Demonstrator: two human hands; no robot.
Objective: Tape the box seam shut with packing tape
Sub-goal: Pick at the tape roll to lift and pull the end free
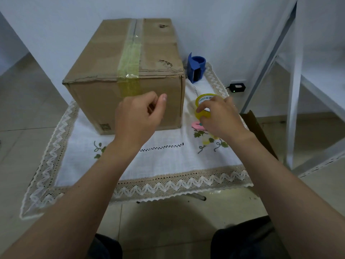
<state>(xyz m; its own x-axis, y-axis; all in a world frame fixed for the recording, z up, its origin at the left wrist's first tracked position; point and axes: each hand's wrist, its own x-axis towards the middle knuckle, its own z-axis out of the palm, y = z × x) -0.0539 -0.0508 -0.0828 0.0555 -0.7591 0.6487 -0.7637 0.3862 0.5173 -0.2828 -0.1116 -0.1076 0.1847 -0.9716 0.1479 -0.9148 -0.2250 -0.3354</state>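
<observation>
- Both forearms reach in; my right hand [222,116] has its fingers wrapped round the yellow roll of packing tape [202,107], just right of the brown cardboard box [104,101] on the desk.
- Its seam runs straight away from me under a yellowish tape strip [130,53]; my left hand [138,116] is nearer it.
- Left fingers are curled; I cannot tell whether they pinch a clear tape end.
</observation>
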